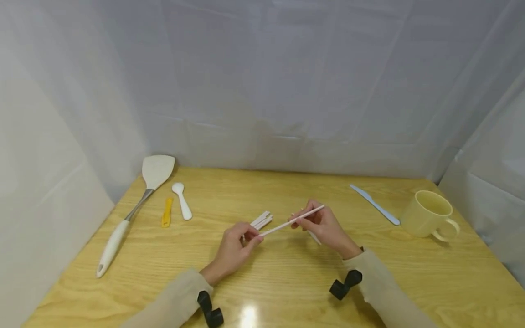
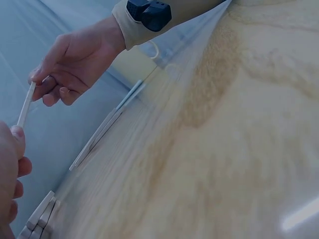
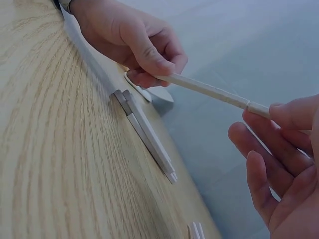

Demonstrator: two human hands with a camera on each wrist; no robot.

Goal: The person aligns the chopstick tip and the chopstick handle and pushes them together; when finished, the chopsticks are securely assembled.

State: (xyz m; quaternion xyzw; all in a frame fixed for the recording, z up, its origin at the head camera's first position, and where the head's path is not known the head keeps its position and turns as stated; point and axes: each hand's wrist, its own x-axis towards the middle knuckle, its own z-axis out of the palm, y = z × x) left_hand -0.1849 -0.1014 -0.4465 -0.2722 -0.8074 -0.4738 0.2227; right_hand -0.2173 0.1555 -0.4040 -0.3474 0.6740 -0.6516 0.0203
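Observation:
My two hands hold one thin white chopstick (image 1: 292,221) between them, a little above the wooden table (image 1: 287,278). The left hand (image 1: 251,238) pinches its near end, thumb and forefinger curled round it. Gripping the far end is my right hand (image 1: 302,220). In the right wrist view the chopstick (image 3: 209,89) runs from the left hand (image 3: 149,57) to my right fingertips (image 3: 286,114). In the left wrist view the right hand (image 2: 47,84) holds the chopstick (image 2: 26,104). More white chopsticks (image 1: 262,220) lie on the table just behind the left hand.
A white-handled spatula (image 1: 135,209), a white spoon (image 1: 182,200) and a small yellow piece (image 1: 166,212) lie at the back left. A pale blue knife (image 1: 375,204) and a yellow mug (image 1: 428,213) stand at the right. White sheeting walls the table on three sides.

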